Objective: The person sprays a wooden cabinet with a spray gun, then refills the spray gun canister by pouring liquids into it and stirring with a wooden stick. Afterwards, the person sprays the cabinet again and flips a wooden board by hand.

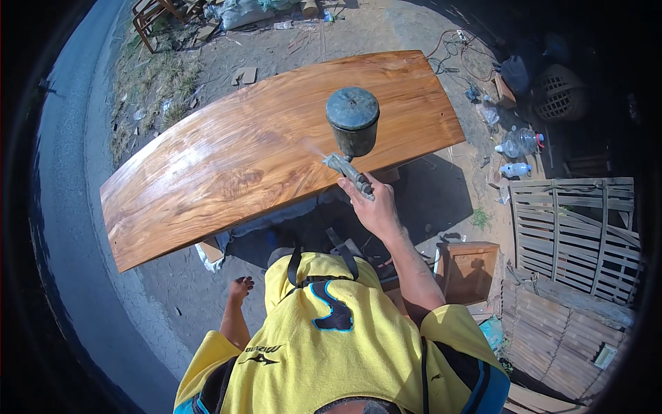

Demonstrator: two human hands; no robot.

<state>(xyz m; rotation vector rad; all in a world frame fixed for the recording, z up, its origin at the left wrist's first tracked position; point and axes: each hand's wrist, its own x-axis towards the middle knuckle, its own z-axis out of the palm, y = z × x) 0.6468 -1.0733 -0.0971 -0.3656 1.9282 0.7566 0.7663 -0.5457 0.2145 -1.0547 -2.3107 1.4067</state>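
A spray gun (349, 176) with a grey-green lidded paint cup (353, 119) on it is gripped in my right hand (374, 209). Its nozzle points left over a large, glossy brown wooden tabletop (200, 172), and a faint mist shows in front of the nozzle. Light reflects off the board's left part. My left hand (241, 287) hangs low at my left side, off the board, its fingers curled with nothing visible in them. The trigger is hidden behind my right fingers.
A small wooden drawer-like box (467, 273) lies at my right, near a slatted wooden rack (572, 231). Plastic bottles (520, 143) and cables (455, 55) litter the ground on the right. A paved road (76, 207) runs along the left. A wooden chair (148, 21) stands at the far left.
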